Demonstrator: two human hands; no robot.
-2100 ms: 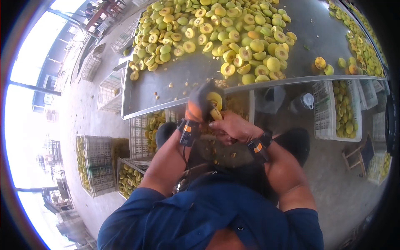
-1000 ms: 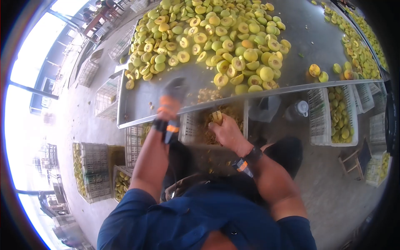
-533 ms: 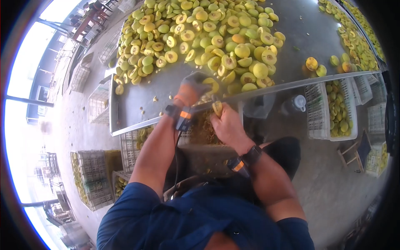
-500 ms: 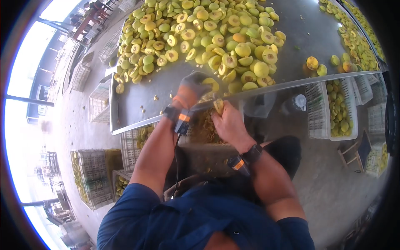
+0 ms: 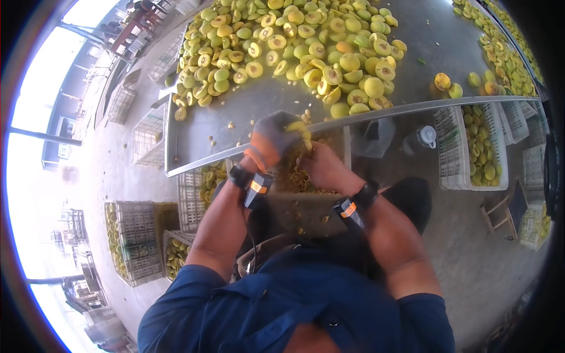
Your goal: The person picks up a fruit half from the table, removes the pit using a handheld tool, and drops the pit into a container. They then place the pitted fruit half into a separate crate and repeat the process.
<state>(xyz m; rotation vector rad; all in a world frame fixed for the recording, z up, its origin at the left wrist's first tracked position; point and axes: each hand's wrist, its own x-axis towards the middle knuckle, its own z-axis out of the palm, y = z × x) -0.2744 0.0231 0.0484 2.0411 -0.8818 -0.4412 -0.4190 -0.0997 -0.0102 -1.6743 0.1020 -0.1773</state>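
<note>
My left hand (image 5: 273,140), in a grey and orange glove, is closed around a yellow-green stone-fruit half (image 5: 300,129) just over the table's near edge. Bare and closed, my right hand (image 5: 322,167) meets it from the right, fingertips close to the fruit. What those fingertips grip is hidden and blurred. Below both hands stands a crate (image 5: 347,150) holding brownish-yellow scraps (image 5: 297,179). Beyond them, a large heap of cut fruit halves (image 5: 288,50) covers the metal table (image 5: 194,132), many showing brown centres.
Slatted crates of fruit stand at left (image 5: 138,244) and right (image 5: 450,150). A clear jug with a white lid (image 5: 426,136) is under the table's edge, beside a plastic bag (image 5: 376,138). Small pits (image 5: 231,125) lie scattered on the tabletop. A wooden stool (image 5: 500,212) stands far right.
My left hand has brought the fruit half down and toward me, against my right fingertips. The piece seen in my right hand is now mostly hidden. The view has shifted slightly.
</note>
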